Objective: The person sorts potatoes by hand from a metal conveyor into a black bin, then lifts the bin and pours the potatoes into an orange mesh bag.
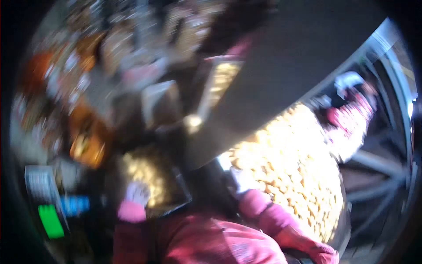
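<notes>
My left hand point(138, 192), in a pale glove, is at the near left edge of a dark tray point(182, 190) and overlaps the small yellow pieces point(151, 176) lying in it. Motion smears its fingers. My right hand point(241, 179), gloved in white, is at the near left border of a broad, brightly lit heap of yellow pieces point(294, 167). Its fingers are blurred too, and I cannot tell whether it holds any piece.
A wide dark panel point(272, 75) slants across the upper middle. Beyond the heap a person in a patterned sleeve point(351, 119) leans in. A second tray of yellow pieces point(222, 81) stands behind. Orange containers point(90, 136) and blurred bags fill the left. Metal bars point(378, 163) cross at right.
</notes>
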Demonstrator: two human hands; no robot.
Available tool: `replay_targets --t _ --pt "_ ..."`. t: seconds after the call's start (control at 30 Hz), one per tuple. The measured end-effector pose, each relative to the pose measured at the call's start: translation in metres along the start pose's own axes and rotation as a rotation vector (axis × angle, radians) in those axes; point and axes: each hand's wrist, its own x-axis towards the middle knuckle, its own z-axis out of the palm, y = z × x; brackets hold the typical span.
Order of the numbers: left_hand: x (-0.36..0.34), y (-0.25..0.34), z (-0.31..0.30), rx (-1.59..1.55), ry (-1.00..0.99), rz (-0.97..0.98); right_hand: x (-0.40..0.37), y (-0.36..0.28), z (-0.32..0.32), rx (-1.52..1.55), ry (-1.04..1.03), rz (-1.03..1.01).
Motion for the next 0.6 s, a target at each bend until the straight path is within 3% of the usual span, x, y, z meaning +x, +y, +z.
replay_targets --t 0.03,0.07,0.1,0.13,0.2,0.27,0.3,0.33,0.4,0.47,0.53,0.6 --pt "-0.01 -0.014 0.049 0.151 0.217 0.021 0.002 0.001 -0.006 0.177 -0.077 0.031" --pt "-0.004 -0.02 0.057 0.145 -0.029 -0.096 -0.01 0.01 0.018 0.074 0.176 -0.033" --pt "0.038 -0.021 0.031 0.023 -0.299 -0.417 -0.015 0.003 0.015 0.049 0.263 -0.022" --pt "0.003 -0.04 0.105 0.342 0.132 -0.243 -0.019 0.003 0.02 0.02 0.33 -0.013" --pt "0.027 -0.063 0.13 0.177 -0.374 -0.528 -0.023 0.012 0.027 0.097 0.274 -0.001" --pt "0.024 -0.083 0.188 0.721 -0.111 -0.325 -0.021 0.026 0.023 0.144 0.24 0.034" --pt "0.02 -0.101 0.219 0.913 -0.072 -0.326 -0.03 0.035 0.02 0.18 0.172 0.063" --pt "0.018 -0.116 0.232 0.945 -0.082 -0.334 -0.042 0.045 0.009 0.233 0.238 0.093" --pt "0.022 -0.149 0.257 1.247 -0.249 -0.253 -0.077 0.071 -0.009 0.062 0.48 0.161" --pt "0.039 -0.179 0.254 1.332 -0.332 -0.275 -0.126 0.091 -0.051 0.083 0.435 0.354" --pt "0.087 -0.211 0.199 1.493 -0.8 0.23 -0.174 0.109 -0.074 0.035 0.393 0.582" --pt "0.068 -0.238 0.218 1.548 -0.874 0.316 -0.224 0.136 -0.062 -0.052 0.571 0.685"
